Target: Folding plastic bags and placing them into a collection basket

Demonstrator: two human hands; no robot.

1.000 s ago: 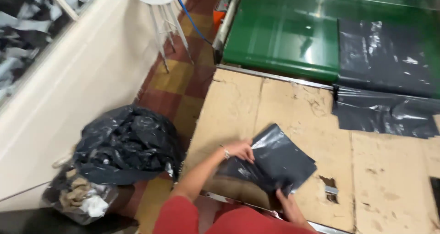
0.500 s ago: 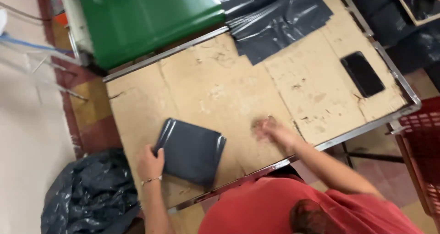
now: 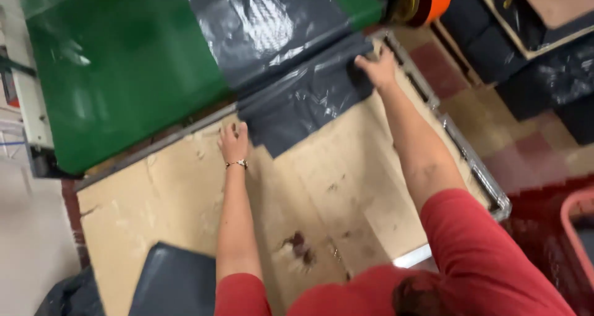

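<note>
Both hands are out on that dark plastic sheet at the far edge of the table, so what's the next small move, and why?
Probably draw the dark plastic sheet back onto the bare board table. The right hand grips its far corner, the left hand rests at its near edge, and it half lies on the green surface.

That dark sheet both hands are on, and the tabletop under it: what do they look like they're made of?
Dark sheet: thin, glossy grey-black plastic film, judging by its wrinkles and streaky highlights. Tabletop: matte tan board, probably fibreboard or plywood; it shows seams, scuffs and stains. The left hand and right hand both rest on the sheet's edges.
</note>
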